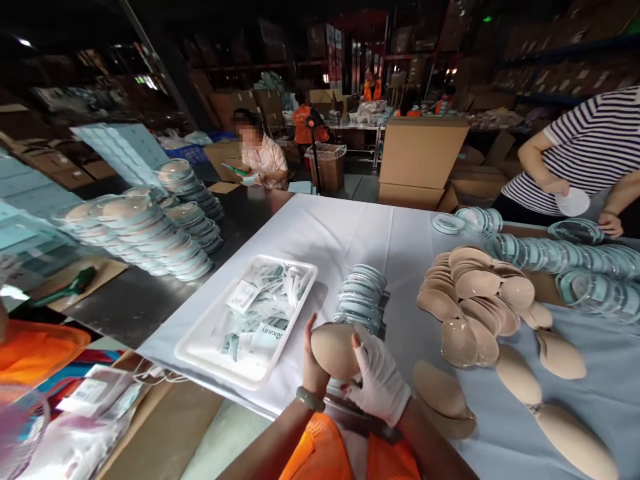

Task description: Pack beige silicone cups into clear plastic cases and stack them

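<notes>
Between my two hands is a beige bra cup [336, 350], its rounded side facing up. My left hand [315, 367], bare with a bangle at the wrist, is closed round the cup's left side. The right, my right hand [377, 377] in a white glove with bare fingertips, grips the other side. Just beyond the cup, a row of round, light-blue-rimmed clear cases [361, 293] lies stacked on the white cloth. To the right are a heap of beige bra cups [475, 287] and several loose pairs, one of them a joined pair [520, 380].
A white tray [183, 353] of small packets stands left of my hands. Stacked filled cases [145, 227] rise on the dark table at left. More clear cases [565, 253] line the far right, where a person in a striped shirt [590, 147] holds a white disc.
</notes>
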The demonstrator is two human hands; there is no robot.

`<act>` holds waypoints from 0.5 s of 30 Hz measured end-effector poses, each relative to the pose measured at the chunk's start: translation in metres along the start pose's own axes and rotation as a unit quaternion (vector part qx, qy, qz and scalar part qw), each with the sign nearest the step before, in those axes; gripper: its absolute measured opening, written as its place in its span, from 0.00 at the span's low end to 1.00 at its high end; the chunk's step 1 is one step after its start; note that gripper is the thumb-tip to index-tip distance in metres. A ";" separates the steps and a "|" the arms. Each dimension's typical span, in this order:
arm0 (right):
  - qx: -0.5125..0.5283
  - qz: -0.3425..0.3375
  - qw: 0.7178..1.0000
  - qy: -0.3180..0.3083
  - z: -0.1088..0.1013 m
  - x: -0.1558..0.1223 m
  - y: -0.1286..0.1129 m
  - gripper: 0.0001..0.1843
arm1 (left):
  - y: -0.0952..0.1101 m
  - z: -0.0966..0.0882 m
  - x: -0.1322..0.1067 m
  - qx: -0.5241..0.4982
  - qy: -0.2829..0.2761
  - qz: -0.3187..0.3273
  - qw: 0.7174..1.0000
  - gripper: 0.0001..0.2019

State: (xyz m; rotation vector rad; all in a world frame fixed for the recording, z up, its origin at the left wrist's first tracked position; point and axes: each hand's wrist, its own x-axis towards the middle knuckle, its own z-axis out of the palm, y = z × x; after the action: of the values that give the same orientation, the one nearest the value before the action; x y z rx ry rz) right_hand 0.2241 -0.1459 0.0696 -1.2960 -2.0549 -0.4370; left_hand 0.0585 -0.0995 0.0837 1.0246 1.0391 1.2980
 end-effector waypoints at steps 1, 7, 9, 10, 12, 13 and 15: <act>-0.012 -0.016 1.000 0.025 0.006 -0.003 0.003 0.51 | 0.010 0.000 0.001 0.000 -0.047 -0.008 0.999 0.55; 0.075 0.308 0.948 0.011 0.043 -0.029 0.043 0.23 | 0.018 -0.017 0.012 0.057 -0.204 -0.105 0.972 0.49; 0.086 0.330 0.938 -0.054 0.040 -0.033 0.049 0.19 | -0.007 -0.021 0.013 0.222 -0.128 -0.130 0.958 0.49; 0.098 0.308 0.939 -0.122 0.035 -0.033 0.049 0.18 | -0.022 -0.021 0.012 0.311 -0.103 -0.155 0.932 0.50; 0.092 0.219 0.922 -0.307 0.025 -0.029 0.045 0.17 | -0.049 -0.019 0.006 0.436 -0.098 -0.214 0.869 0.50; 0.072 0.174 0.900 -0.393 0.021 -0.025 0.042 0.18 | -0.059 -0.016 0.001 0.470 -0.107 -0.234 0.844 0.48; 0.017 0.130 0.857 -0.499 0.019 -0.013 0.035 0.18 | -0.071 -0.011 -0.007 0.504 -0.124 -0.235 0.822 0.46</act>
State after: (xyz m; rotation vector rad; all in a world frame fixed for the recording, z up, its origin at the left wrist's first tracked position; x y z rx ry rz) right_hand 0.2517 -0.1272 0.0446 -2.0003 -2.5699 0.5324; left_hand 0.0639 -0.1074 0.0120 1.5112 1.6821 0.1116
